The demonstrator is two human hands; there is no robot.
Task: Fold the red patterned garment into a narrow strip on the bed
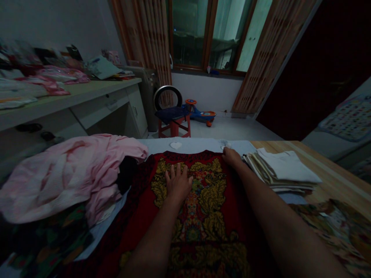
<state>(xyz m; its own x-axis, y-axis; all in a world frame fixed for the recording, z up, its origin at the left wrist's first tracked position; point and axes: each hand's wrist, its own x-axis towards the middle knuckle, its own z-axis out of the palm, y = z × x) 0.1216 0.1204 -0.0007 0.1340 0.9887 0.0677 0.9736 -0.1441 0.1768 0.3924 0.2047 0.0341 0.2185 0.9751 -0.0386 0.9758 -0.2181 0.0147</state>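
Observation:
A red sweater (145, 216) with gold leaf patterns lies spread out in front of me, its neckline at the far end. My left hand (179, 183) rests flat on its upper middle, fingers spread. At the garment's far right shoulder, my right hand (232, 156) has its fingers closed on the edge of the fabric. A pale cloth (199, 146) with a white heart shape lies underneath and shows past the neckline.
A heap of pink clothing (66, 173) lies on the left, over dark patterned cloth (55, 231). Folded clothes (285, 168) are stacked on the wooden surface (339, 181) at right, near a floral garment (336, 227). Beyond stand a red stool (174, 129) and a desk (107, 96).

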